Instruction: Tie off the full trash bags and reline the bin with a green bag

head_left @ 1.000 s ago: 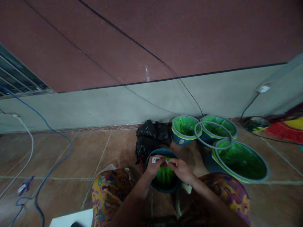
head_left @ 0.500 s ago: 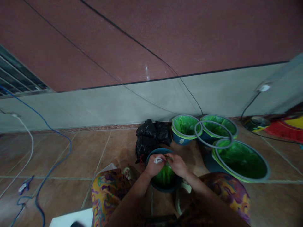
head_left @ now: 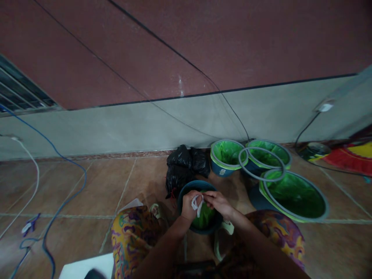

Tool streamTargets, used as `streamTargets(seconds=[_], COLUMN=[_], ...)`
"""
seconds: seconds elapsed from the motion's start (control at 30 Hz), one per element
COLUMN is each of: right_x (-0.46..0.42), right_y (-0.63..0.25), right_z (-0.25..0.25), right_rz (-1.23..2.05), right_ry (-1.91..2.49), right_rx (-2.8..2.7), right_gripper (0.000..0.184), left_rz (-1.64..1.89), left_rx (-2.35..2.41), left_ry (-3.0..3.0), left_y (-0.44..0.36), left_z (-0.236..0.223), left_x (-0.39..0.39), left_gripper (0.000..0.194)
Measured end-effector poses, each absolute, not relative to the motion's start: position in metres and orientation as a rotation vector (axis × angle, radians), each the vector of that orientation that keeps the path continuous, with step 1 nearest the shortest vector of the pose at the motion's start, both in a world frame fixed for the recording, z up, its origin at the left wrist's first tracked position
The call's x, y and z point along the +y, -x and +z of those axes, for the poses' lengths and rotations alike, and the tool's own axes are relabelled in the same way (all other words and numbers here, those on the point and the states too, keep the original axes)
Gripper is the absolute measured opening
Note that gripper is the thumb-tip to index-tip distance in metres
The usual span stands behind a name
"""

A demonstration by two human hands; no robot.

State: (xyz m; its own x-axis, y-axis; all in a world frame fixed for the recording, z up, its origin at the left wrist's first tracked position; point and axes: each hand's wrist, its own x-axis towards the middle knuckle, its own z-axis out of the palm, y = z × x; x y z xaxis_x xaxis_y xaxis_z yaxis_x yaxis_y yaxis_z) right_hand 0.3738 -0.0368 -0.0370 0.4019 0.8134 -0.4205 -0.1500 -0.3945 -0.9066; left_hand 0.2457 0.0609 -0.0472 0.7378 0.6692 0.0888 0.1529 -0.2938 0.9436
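A dark blue-green bucket stands on the floor between my feet, with a green plastic bag inside it. Over the bucket, my left hand is closed around a white strip, which looks like a bag's drawstring and hangs in a loop by the fingers. My right hand meets it from the right, its fingers pinched together at the strip's upper end. Whatever lies between the right fingertips is too small to make out.
Black tied bags sit against the wall behind the bucket. To the right are three lined bins, one a large bin, with a loose grey ring resting across their rims. A blue cable runs along the floor at left.
The white strip now hangs in a longer loop below my left hand. My right fingers have shifted slightly, and more of the green bag shows below the hands.
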Motion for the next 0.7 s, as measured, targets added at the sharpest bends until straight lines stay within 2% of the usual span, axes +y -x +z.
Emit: streamTargets(seconds=[0.1, 0.2, 0.33, 0.43, 0.57, 0.63, 0.7], right_x=[-0.038, -0.036, -0.038, -0.044, -0.053, -0.056, -0.058], right_y=[-0.373, -0.373, -0.377, -0.383, -0.385, -0.383, -0.379], right_z=[-0.037, -0.044, -0.057, -0.065, -0.075, -0.079, -0.083], right_rz=[1.209, 1.175, 0.922, 0.730, 0.761, 0.745, 0.751], right_ry=[1.623, 1.681, 2.009, 2.266, 2.250, 2.254, 2.277], right_rx=[-0.514, -0.493, -0.726, -0.943, -1.051, -1.029, -1.040], right_gripper=[0.039, 0.032, 0.018, 0.021, 0.024, 0.043, 0.073], left_rz=[0.530, 0.473, 0.367, 0.262, 0.196, 0.220, 0.243], left_rx=[0.634, 0.622, 0.681, 0.796, 0.880, 0.880, 0.898], left_ry=[-1.796, -1.828, -2.083, -2.223, -2.124, -2.016, -1.927], left_y=[-0.245, -0.245, -0.242, -0.235, -0.228, -0.225, -0.223], left_z=[-0.052, -0.054, -0.054, -0.058, -0.072, -0.081, -0.091], left_x=[0.062, 0.063, 0.065, 0.065, 0.067, 0.070, 0.072], left_gripper=[0.027, 0.029, 0.031, 0.030, 0.026, 0.026, 0.040])
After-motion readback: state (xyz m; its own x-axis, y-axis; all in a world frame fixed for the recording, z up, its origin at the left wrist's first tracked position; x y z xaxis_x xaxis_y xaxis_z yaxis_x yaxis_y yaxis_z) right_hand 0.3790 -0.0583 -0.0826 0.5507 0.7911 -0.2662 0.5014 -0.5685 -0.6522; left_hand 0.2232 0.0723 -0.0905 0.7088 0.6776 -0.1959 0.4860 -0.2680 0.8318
